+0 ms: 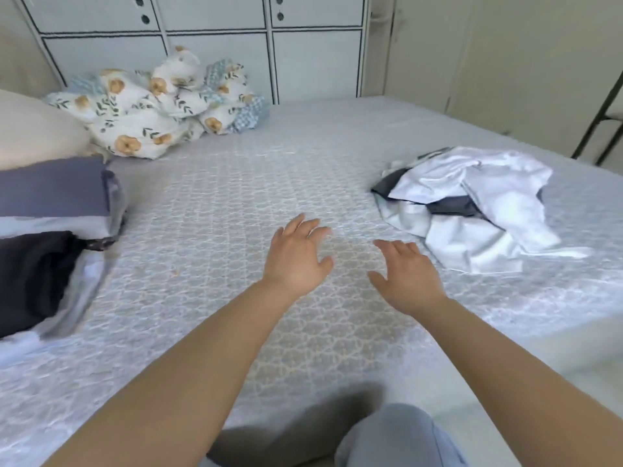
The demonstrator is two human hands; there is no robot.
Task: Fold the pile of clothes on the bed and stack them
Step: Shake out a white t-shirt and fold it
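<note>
A loose pile of clothes [472, 207], white and pale grey with dark grey pieces, lies crumpled on the right side of the bed [236, 197]. At the left edge sits a stack of folded clothes [50, 210], purple-grey on top, dark below. My left hand [296, 254] and my right hand [408, 278] reach out over the middle of the bed, fingers spread and holding nothing. The right hand is just left of the loose pile, not touching it.
A crumpled floral quilt [158, 109] lies at the back left by a beige pillow [33, 129]. A white panelled wardrobe [219, 45] stands behind the bed. My knee in grey trousers [397, 436] is at the bottom. A dark metal frame [603, 106] stands at right.
</note>
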